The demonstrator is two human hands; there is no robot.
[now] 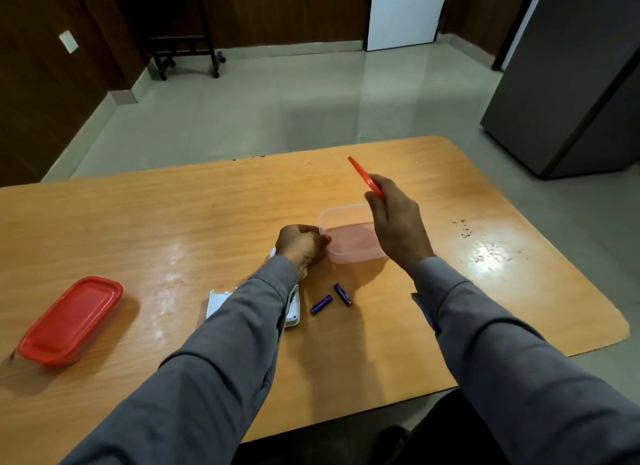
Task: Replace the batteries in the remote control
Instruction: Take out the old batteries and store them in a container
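Blue batteries point(331, 299) lie angled, forming a V

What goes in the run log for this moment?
right hand: holds red lid | left hand: at open container rim | two batteries: loose on table

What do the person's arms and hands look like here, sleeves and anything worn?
Both arms wear long grey sleeves of a smooth shirt-like fabric, with buttoned-style cuffs ending at the wrists. The left sleeve and right sleeve match in colour and cut. The left hand and right hand are bare: no gloves are worn, and no rings or watch show.
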